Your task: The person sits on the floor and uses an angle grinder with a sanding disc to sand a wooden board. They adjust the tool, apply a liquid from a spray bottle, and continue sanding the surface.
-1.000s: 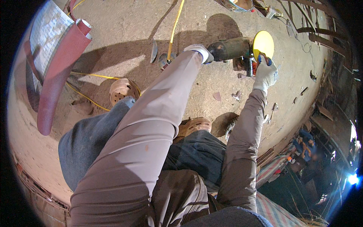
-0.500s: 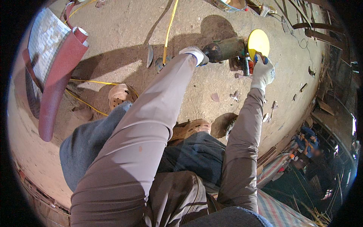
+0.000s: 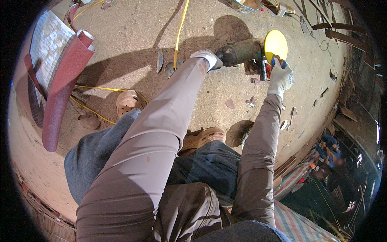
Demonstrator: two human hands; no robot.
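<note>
Above the floor [image 3: 201, 30], toward its far edge, the angle grinder [image 3: 244, 52] looks heavy and rigid, best held round its thick body; your left grip [image 3: 207, 59] meets its rear, though you cannot tell how far it closes, while your right grip [image 3: 281, 74] pinches the lower rim of the likely light yellow disc [image 3: 275, 43]. Scraps [image 3: 229, 103] litter the dusty floor, a red-brown abrasive roll [image 3: 64, 90] lies by its left edge, and dim clutter [image 3: 342, 173] lines the right.
</note>
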